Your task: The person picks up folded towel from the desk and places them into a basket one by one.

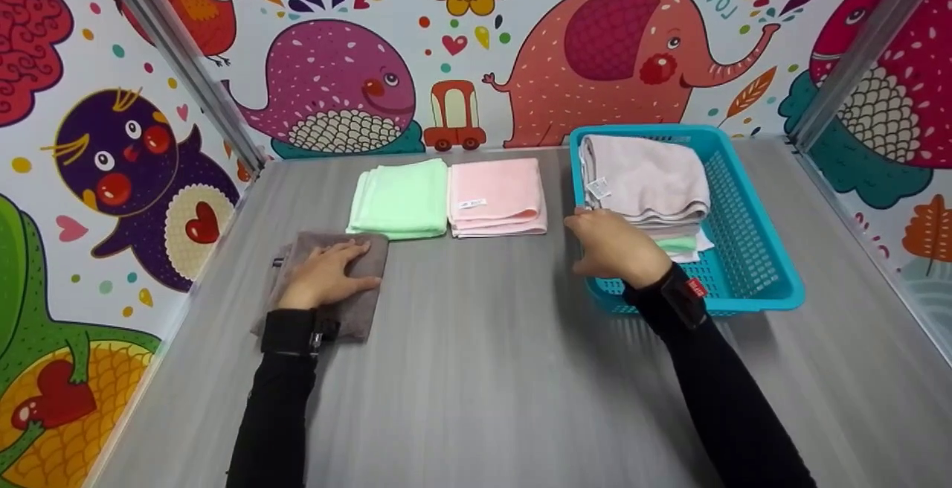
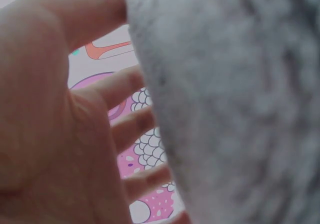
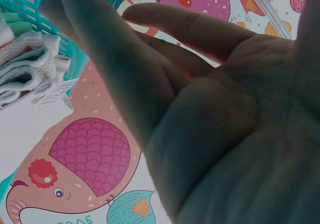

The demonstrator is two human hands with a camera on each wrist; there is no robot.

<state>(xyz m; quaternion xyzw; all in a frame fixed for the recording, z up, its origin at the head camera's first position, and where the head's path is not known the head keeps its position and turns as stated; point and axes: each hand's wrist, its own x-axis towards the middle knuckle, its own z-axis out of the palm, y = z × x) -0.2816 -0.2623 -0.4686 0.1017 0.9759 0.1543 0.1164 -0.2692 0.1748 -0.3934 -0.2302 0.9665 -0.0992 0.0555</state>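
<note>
My left hand [image 1: 327,276] rests with spread fingers on a folded grey-brown towel [image 1: 362,313] at the left of the table. In the left wrist view, a blurred grey cloth surface [image 2: 240,104] covers the fingertips. At the left side of a turquoise plastic basket [image 1: 766,250] is my right hand [image 1: 617,246]. Its fingers reach the basket wall in the right wrist view, with thumb and fingers apart and nothing held between them. Inside the basket lies a stack of folded towels, a pale pinkish-grey one [image 1: 647,172] on top and a green edge lower down.
Between the hands, toward the back wall, a folded light green towel [image 1: 401,198] and a folded pink towel [image 1: 497,198] lie side by side on the grey table [image 1: 461,369]. Cartoon-printed panels [image 1: 476,42] and metal posts [image 1: 190,64] enclose the back and sides.
</note>
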